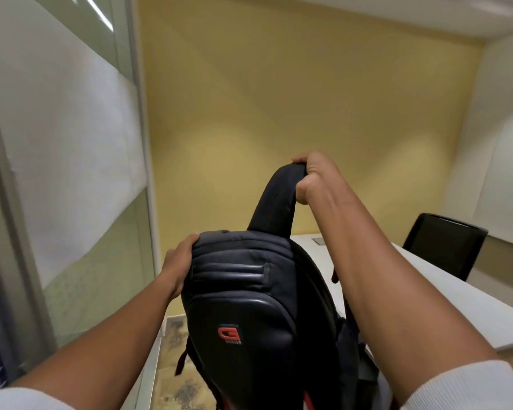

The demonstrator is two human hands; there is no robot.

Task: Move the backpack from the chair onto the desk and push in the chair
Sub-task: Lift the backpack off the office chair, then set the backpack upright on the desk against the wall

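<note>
The black backpack [249, 306] hangs in the air in front of the person, near the white desk [456, 306]. The right hand [311, 176] is fisted around its strap [276, 199]; the left hand [178, 264] cups its top corner, fingers curled. Best to keep both grips firm, carry it across over the desk and lower it gently, base first.

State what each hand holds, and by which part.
Both hold the backpack: right hand grips its strap; left hand grips its top corner.
</note>
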